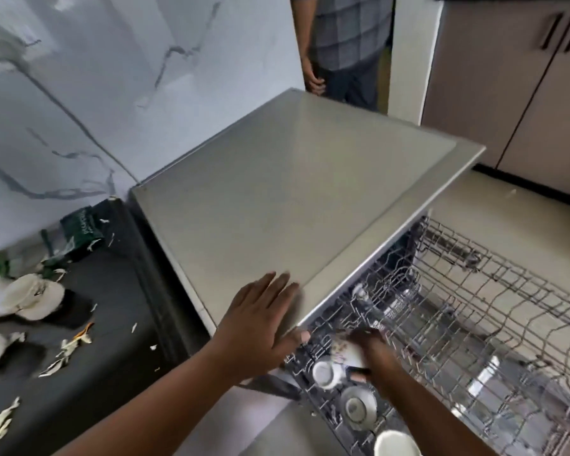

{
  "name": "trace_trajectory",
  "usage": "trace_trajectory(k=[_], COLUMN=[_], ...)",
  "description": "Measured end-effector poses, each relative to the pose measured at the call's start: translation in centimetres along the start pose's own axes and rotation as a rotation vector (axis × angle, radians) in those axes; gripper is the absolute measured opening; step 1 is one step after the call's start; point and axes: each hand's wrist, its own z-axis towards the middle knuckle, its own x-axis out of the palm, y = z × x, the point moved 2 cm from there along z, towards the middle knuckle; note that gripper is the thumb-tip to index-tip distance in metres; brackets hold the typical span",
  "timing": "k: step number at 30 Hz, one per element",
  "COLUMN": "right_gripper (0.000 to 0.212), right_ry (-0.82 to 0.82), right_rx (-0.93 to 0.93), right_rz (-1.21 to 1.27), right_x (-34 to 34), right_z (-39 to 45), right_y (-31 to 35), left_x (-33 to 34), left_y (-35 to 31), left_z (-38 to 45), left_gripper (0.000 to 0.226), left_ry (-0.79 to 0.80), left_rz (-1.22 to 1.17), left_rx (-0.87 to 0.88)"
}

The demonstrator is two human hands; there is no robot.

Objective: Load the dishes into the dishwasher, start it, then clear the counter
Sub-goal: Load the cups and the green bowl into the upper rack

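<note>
Left hand lies flat on the near corner of the dishwasher, fingers straight and spread on its smooth, brushed grey top, thumb hooked over the front edge. That grip is wide, holding nothing, just pressing on the metal.

Right hand is down in the pulled-out upper rack, a grid of thin silver wire that runs out to the right over the pale floor. Its fingers curl around a white cup with a speckled pattern, tipped on its side at the rack's near-left end. The cup is blurred, so I cannot tell whether it is already resting on the wires.

Just near of that cup, a small white cup sits among the tines, round mouth facing up toward the camera. Nearer again, a shiny steel bowl lies with its round base showing, and a cream round dish peeks in at the bottom edge.

Over on the left, the dark tabletop carries crumpled white paper-like pieces, scattered pale vegetable peels and a dark green packet against the veined marble wall.

Far behind the dishwasher stands another person in a checked shirt. Beige cabinet doors with dark bar handles fill the far right.
</note>
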Motion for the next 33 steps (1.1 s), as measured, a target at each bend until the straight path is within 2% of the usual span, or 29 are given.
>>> trace_trajectory(k=[5,9,11,15,20,24,28,30,33], right_gripper=[0.072,0.065,0.066,0.07,0.064,0.053,0.054,0.059,0.089], right_ry=[-0.001,0.02,0.043,0.054,0.02,0.1,0.153,0.203,0.286], right_rx=[-0.268,-0.364,-0.365,-0.334,-0.342,-0.386,-0.383,-0.386,-0.335], right_rz=[-0.58,-1.107,-1.244,-1.33,-1.37,-1.486,-1.518,-1.488,-1.334], right_x=[4.6,7.0,7.5,8.0,8.8,9.6,9.9,9.6,8.3], right_z=[4.6,6.1,7.8,9.1,8.6,8.5,9.2,9.9,11.2], right_y=[-0.4,0.0,-0.8,-1.3,-1.9,-3.6,-3.8,-4.0,-4.2], left_x=[1.8,1.9,2.0,2.0,1.9,1.8,1.7,1.7,1.8], left_y=[0.3,0.9,1.0,1.1,0.9,0.6,0.7,0.8,0.8], left_z=[1.4,1.5,1.6,1.6,1.7,1.8,1.8,1.7,1.7], left_gripper=[0.083,0.083,0.083,0.086,0.086,0.085,0.086,0.086,0.087], left_ry=[0.052,0.045,0.029,0.009,0.01,0.002,-0.003,-0.004,-0.005], left_rz=[-0.067,-0.113,-0.132,-0.144,-0.128,-0.115,-0.121,-0.134,-0.149], left_rx=[-0.031,-0.015,-0.008,0.007,0.004,-0.001,-0.003,-0.008,-0.009])
